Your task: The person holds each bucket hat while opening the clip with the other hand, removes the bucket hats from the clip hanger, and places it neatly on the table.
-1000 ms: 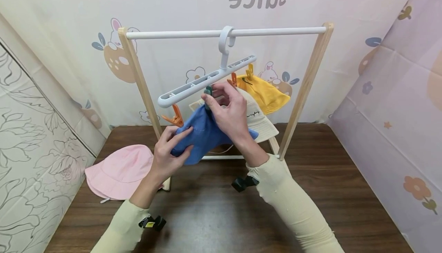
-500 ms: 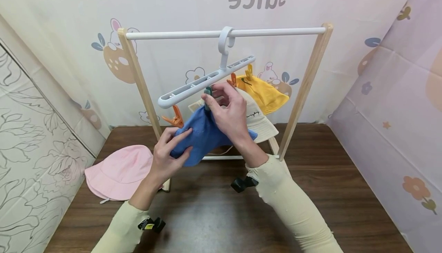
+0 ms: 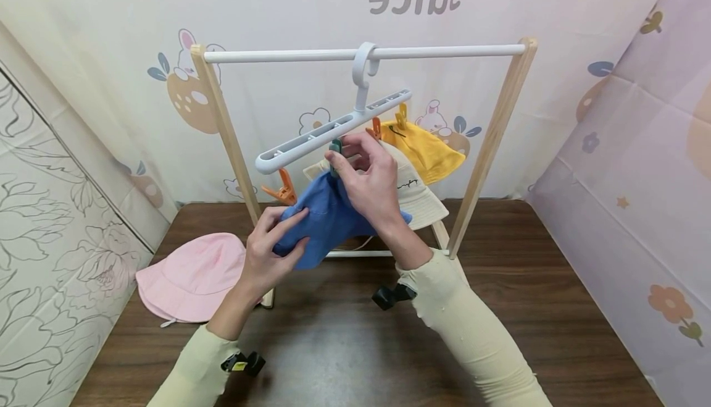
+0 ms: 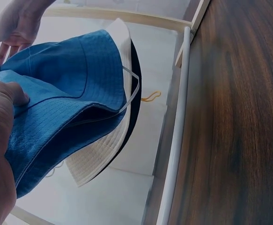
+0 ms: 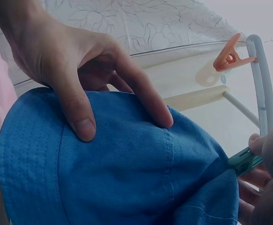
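fingers of your right hand pinch the green clip atop the blue hat, just below the hanger; your left hand grips lower.

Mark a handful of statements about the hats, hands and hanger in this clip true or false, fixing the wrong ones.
1. The pink hat rests on the table. True.
2. The left hand holds the blue hat. True.
3. The right hand touches nothing. False: it pinches a green clip.
4. The hanger hooks over the top bar. True.
5. The blue hat lies on the table. False: it is held up beneath the hanger.
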Action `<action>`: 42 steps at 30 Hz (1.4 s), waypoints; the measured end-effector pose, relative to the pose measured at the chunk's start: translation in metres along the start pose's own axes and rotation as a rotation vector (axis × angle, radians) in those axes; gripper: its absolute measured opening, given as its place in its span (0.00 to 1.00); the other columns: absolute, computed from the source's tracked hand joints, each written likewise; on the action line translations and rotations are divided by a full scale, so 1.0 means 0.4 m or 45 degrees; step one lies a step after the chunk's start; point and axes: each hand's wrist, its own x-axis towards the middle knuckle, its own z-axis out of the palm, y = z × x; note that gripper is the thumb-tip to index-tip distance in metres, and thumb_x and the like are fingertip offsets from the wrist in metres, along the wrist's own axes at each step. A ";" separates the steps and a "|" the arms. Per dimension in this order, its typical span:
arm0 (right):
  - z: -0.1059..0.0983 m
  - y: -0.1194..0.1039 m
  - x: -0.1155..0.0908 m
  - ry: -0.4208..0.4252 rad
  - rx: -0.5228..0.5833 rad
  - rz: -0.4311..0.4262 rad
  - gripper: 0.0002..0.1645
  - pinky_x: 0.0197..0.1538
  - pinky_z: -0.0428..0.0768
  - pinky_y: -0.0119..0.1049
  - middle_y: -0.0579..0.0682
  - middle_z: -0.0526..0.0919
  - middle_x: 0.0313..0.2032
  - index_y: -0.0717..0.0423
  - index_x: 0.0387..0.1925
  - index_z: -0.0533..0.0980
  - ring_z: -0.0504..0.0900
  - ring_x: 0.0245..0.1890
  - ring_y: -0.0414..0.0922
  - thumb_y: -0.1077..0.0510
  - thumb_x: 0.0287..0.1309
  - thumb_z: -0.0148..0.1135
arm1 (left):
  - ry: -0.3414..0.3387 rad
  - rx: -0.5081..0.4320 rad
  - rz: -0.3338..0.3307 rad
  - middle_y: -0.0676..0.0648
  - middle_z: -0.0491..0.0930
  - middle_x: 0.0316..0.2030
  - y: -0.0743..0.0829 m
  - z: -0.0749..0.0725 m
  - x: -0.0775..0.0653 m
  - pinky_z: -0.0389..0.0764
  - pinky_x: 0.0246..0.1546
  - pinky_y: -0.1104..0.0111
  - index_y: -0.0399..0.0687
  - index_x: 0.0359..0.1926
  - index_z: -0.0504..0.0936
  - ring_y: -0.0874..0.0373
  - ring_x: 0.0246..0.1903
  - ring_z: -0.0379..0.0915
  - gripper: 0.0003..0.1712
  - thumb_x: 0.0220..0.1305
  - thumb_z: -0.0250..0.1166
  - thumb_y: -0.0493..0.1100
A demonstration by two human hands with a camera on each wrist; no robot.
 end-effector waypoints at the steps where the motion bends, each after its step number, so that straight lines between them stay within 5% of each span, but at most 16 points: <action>1: 0.000 0.000 0.000 0.001 0.002 0.001 0.14 0.45 0.84 0.24 0.66 0.92 0.45 0.68 0.53 0.84 0.91 0.41 0.58 0.63 0.72 0.76 | -0.001 0.000 -0.001 0.28 0.83 0.53 0.000 0.000 -0.001 0.77 0.70 0.79 0.34 0.63 0.90 0.44 0.55 0.82 0.34 0.52 0.80 0.20; 14: 0.000 -0.003 0.000 -0.019 0.032 0.067 0.16 0.46 0.86 0.25 0.65 0.92 0.45 0.67 0.54 0.84 0.91 0.43 0.57 0.62 0.71 0.77 | 0.026 0.005 0.020 0.29 0.83 0.52 -0.004 0.001 -0.015 0.78 0.67 0.80 0.33 0.61 0.90 0.44 0.52 0.83 0.32 0.52 0.79 0.20; 21: -0.001 -0.003 0.001 -0.037 0.064 0.104 0.18 0.45 0.89 0.26 0.66 0.92 0.45 0.67 0.55 0.83 0.93 0.35 0.49 0.63 0.70 0.78 | 0.030 0.014 0.046 0.28 0.83 0.52 -0.007 0.001 -0.021 0.78 0.67 0.80 0.32 0.60 0.91 0.41 0.51 0.83 0.31 0.52 0.79 0.20; 34: 0.009 -0.003 0.000 -0.053 0.159 0.124 0.20 0.43 0.95 0.45 0.69 0.92 0.45 0.70 0.58 0.82 0.94 0.35 0.70 0.66 0.69 0.77 | 0.020 -0.011 0.059 0.28 0.84 0.52 -0.006 -0.010 -0.029 0.79 0.70 0.79 0.31 0.60 0.90 0.41 0.52 0.85 0.33 0.49 0.79 0.19; 42: 0.016 -0.008 -0.002 -0.038 0.163 0.127 0.21 0.41 0.91 0.27 0.71 0.91 0.46 0.71 0.58 0.81 0.94 0.36 0.70 0.67 0.68 0.77 | 0.017 -0.027 0.052 0.28 0.84 0.52 -0.013 -0.013 -0.045 0.80 0.67 0.79 0.32 0.60 0.90 0.43 0.51 0.85 0.32 0.51 0.78 0.21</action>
